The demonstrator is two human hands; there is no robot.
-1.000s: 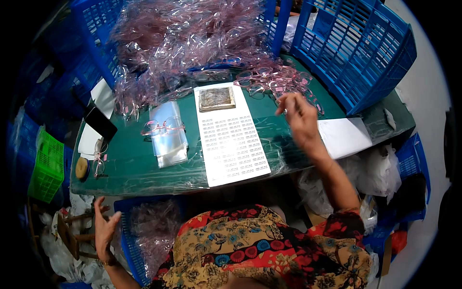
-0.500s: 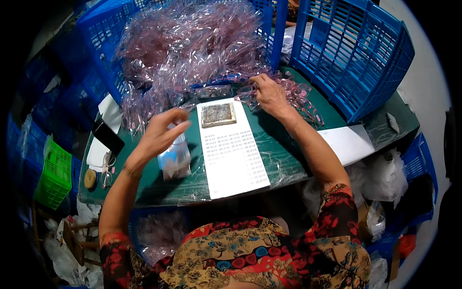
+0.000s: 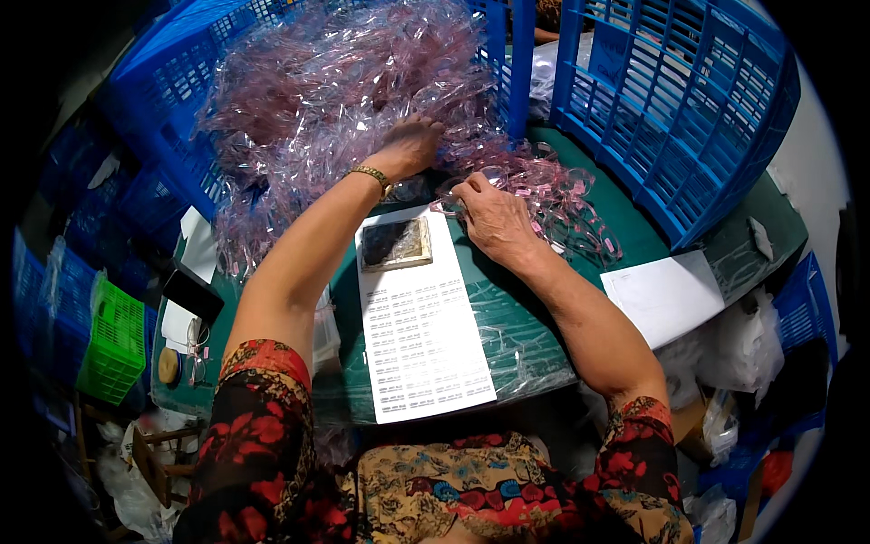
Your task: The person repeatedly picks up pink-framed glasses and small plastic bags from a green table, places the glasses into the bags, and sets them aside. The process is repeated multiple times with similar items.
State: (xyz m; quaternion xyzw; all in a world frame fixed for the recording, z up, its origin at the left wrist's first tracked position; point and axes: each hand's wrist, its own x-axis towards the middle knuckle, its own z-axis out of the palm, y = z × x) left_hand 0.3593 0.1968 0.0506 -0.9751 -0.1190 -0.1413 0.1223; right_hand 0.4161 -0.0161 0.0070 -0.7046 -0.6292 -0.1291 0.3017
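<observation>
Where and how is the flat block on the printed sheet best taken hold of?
Grip the block by its left and right edges, probably from the near side: it lies flat but shows some edge thickness, and nothing stands on the printed sheet there.

We take this to be a workshop, one for packing eyewear. We see a green tabletop (image 3: 530, 349) under wrinkled clear film, a great heap of pink pieces in clear wrapping (image 3: 335, 82) spilling from a slatted blue crate (image 3: 518, 72), many pink-framed glasses (image 3: 562, 195) beside it, and a sheet of small repeated labels (image 3: 426, 349). Nearby we find a green crate (image 3: 113, 340) and bulging plastic bags (image 3: 743, 349).
</observation>
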